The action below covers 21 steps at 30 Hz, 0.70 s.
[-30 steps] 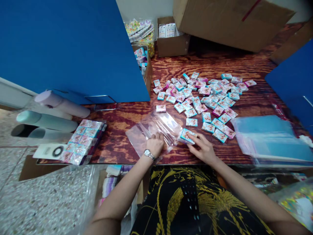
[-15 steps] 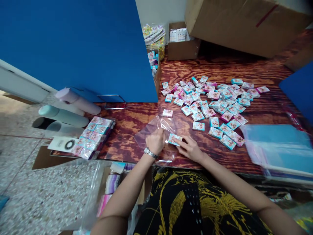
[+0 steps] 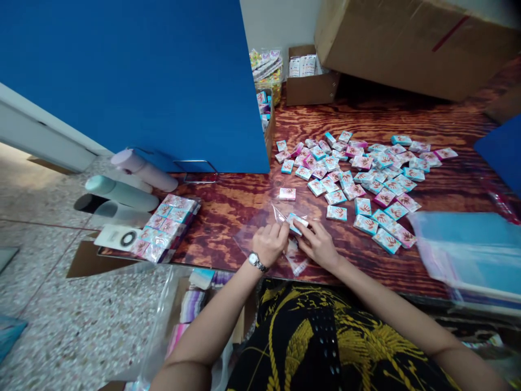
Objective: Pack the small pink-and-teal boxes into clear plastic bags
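My left hand [image 3: 269, 243], with a watch on its wrist, is closed on a clear plastic bag [image 3: 300, 266] spread on the table near the front edge. Between the fingers of my right hand [image 3: 320, 245] is a small blue-and-white box [image 3: 296, 221], tilted up at the bag's opening. Its lower end is partly hidden by the fingers and shiny film. One pink-and-white box [image 3: 287, 194] lies alone just behind the bag. To the right spreads a loose heap of similar small boxes [image 3: 354, 190], blue and pink.
A wrapped block of boxes [image 3: 169, 225] sits at the left edge, beside a mint bottle [image 3: 122, 194] and a lilac bottle [image 3: 144, 171]. Clear bags over blue sheets [image 3: 468, 244] lie right. A blue panel [image 3: 163, 81] stands behind; cartons [image 3: 311, 89] are at the back.
My right hand has lifted and tilted the small box, bringing it against the bag beside my left hand. The bag has bunched up. The whole view has shifted slightly.
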### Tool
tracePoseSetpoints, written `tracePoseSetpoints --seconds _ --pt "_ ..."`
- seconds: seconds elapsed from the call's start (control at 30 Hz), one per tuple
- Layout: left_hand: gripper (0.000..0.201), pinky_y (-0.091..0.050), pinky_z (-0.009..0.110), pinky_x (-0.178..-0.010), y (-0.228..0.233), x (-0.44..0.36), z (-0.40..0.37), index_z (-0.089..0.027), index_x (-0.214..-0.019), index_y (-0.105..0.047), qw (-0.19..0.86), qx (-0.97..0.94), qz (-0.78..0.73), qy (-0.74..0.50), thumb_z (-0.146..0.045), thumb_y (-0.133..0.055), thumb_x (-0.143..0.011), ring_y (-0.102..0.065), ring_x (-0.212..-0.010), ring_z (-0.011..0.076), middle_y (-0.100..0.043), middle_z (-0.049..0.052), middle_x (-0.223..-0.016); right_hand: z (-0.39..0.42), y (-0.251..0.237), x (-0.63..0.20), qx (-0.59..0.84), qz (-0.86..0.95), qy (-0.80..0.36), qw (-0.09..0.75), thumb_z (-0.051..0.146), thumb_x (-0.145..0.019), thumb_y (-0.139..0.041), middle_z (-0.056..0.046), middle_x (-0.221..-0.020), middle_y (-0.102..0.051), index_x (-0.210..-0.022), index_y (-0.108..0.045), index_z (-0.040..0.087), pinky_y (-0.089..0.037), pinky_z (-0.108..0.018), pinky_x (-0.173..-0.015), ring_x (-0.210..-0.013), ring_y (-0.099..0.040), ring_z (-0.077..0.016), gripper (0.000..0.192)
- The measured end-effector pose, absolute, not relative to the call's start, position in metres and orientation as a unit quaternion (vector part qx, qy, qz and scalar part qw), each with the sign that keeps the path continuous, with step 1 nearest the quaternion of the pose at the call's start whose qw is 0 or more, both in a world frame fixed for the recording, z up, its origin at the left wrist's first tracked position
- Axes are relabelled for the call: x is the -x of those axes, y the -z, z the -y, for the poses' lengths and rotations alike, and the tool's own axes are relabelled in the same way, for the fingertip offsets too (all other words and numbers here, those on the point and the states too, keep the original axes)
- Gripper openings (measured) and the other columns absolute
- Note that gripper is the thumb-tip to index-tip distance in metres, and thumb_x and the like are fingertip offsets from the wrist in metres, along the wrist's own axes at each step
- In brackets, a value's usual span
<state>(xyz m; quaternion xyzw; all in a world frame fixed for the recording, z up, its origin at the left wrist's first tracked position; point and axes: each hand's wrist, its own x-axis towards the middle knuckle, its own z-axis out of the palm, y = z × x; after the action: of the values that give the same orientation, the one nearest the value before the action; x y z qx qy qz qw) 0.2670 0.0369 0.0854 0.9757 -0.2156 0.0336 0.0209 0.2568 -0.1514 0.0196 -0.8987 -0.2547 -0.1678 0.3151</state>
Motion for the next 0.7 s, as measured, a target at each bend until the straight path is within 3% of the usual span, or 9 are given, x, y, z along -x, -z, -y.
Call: tracePoseSetpoints --seconds 0.1,0.23,0.37,0.43,0.57,0.7 --pt "0.037 -0.042 0.031 -0.065 -0.086 -0.253 -0.029 -0.019 -0.119 -0.058 0.021 -0.967 0.244 -0.063 -0.021 -0.028 -0.098 -0.06 -0.076 0.0181 -0.065 0.01 -0.084 0.148 -0.013 -0.259 0.909 0.241 0.195 0.278 0.021 -0.091 -0.05 -0.014 -0.117 -0.053 -0.139 -0.047 0.023 -0.05 -0.041 -0.089 -0.103 -0.054 -0.0252 0.048" --pt "0.036 -0.047 0.032 -0.075 -0.076 -0.218 -0.016 -0.018 -0.127 -0.051 0.06 -0.924 0.353 -0.137 -0.02 -0.036 -0.095 -0.061 -0.094 0.0202 -0.065 0.013 -0.111 0.146 -0.005 -0.257 0.909 0.239 0.221 0.259 0.02 -0.092 -0.048 -0.015 -0.117 -0.053 -0.138 -0.049 0.021 -0.049 -0.039 -0.09 -0.101 -0.054 -0.0247 0.046" --pt "0.035 -0.051 0.031 -0.082 -0.046 -0.195 -0.012 -0.011 -0.124 -0.054 0.032 -0.926 0.361 -0.108 -0.013 -0.038 -0.092 -0.062 -0.101 0.0204 -0.066 0.014 -0.114 0.147 -0.002 -0.256 0.911 0.24 0.238 0.236 0.02 -0.091 -0.05 -0.014 -0.109 -0.055 -0.134 -0.053 0.019 -0.05 -0.036 -0.087 -0.091 -0.055 -0.0222 0.043" --pt "0.036 -0.05 0.04 -0.092 -0.031 -0.193 -0.013 -0.007 -0.124 -0.054 0.002 -0.952 0.294 -0.083 -0.013 -0.041 -0.092 -0.059 -0.112 0.0265 -0.061 0.019 -0.123 0.147 -0.002 -0.256 0.916 0.245 0.229 0.222 0.023 -0.092 -0.051 -0.014 -0.107 -0.056 -0.136 -0.051 0.019 -0.051 -0.037 -0.086 -0.091 -0.055 -0.0225 0.045" --pt "0.042 -0.034 0.064 -0.105 -0.017 -0.193 -0.015 -0.009 -0.13 -0.05 -0.015 -0.969 0.241 -0.049 -0.02 -0.047 -0.09 -0.042 -0.131 0.038 -0.049 0.022 -0.138 0.143 0.002 -0.261 0.928 0.245 0.206 0.192 0.025 -0.093 -0.05 -0.016 -0.115 -0.055 -0.143 -0.042 0.021 -0.05 -0.039 -0.091 -0.101 -0.056 -0.0248 0.051" --pt "0.04 -0.032 0.071 -0.102 -0.021 -0.188 -0.013 -0.012 -0.128 -0.053 -0.026 -0.97 0.232 -0.062 -0.019 -0.046 -0.09 -0.038 -0.132 0.0425 -0.048 0.021 -0.138 0.131 0.007 -0.271 0.94 0.241 0.19 0.149 0.024 -0.093 -0.048 -0.02 -0.131 -0.05 -0.146 -0.037 0.021 -0.052 -0.042 -0.089 -0.108 -0.058 -0.0287 0.054"
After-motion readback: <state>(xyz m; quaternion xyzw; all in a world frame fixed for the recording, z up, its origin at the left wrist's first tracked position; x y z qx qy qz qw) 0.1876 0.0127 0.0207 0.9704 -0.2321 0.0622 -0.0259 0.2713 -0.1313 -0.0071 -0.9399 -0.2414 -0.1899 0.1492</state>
